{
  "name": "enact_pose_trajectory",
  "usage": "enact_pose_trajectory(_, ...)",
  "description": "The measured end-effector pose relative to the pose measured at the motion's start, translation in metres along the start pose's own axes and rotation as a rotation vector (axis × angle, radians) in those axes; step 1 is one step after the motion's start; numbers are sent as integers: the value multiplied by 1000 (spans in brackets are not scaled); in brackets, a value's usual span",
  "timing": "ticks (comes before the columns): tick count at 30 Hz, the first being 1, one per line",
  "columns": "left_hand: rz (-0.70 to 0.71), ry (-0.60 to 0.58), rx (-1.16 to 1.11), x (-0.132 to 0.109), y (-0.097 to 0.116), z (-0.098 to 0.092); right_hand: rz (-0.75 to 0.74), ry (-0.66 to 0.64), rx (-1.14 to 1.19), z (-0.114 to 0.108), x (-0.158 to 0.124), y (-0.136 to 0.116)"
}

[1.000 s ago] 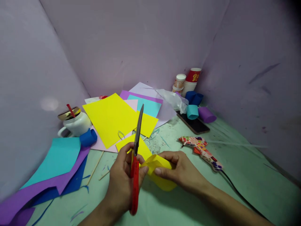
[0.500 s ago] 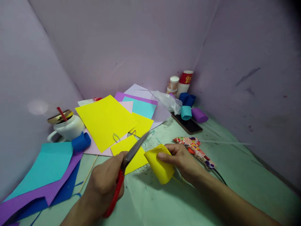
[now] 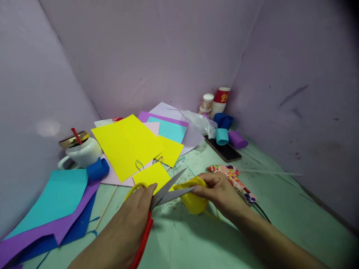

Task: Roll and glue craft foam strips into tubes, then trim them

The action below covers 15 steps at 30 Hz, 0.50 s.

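My left hand (image 3: 130,216) grips a pair of scissors (image 3: 165,192) with one red and one yellow handle. Their blades are spread apart, and the lower one reaches across the top of a rolled yellow foam sheet (image 3: 195,203). That yellow roll is pinched between the thumb and fingers of my right hand (image 3: 217,190). The lower blade's tip comes right up to my right thumb. Just behind the scissors lies a flat yellow piece (image 3: 154,173). Beyond my right hand rests a flower-patterned glue gun (image 3: 234,175) with a black cord.
Coloured sheets (image 3: 127,145) cover the back, and more (image 3: 61,194) lie at the left by a white mug (image 3: 84,153). At the back right are a phone (image 3: 224,149), a turquoise roll (image 3: 222,136), a purple roll (image 3: 238,139) and paper cups (image 3: 221,99). Walls close in the table.
The scissors have opened and swung down to the right, bringing one blade over the yellow roll's edge. My right hand still pinches the roll, which has tilted.
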<state>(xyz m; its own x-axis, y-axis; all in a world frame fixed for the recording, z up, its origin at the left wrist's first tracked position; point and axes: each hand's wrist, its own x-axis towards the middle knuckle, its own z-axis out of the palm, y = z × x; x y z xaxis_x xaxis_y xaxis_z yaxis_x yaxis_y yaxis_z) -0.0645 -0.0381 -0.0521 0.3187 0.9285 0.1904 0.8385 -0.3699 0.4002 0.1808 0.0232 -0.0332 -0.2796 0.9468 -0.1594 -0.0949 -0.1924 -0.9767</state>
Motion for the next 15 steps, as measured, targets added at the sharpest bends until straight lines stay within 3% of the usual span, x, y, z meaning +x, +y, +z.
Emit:
enact_pose_trajectory(8, 92, -105, -6, 0, -3, -8, -18, -17, -19, 1, -2, 1)
enact_pose_trajectory(12, 50, -173, -24, 2, 1, -12, -18, -38, -16, 1, -1, 2)
enact_pose_trajectory(15, 47, -126, -100, 4, 4, -12, -19, -39, -34, 2, -2, 3)
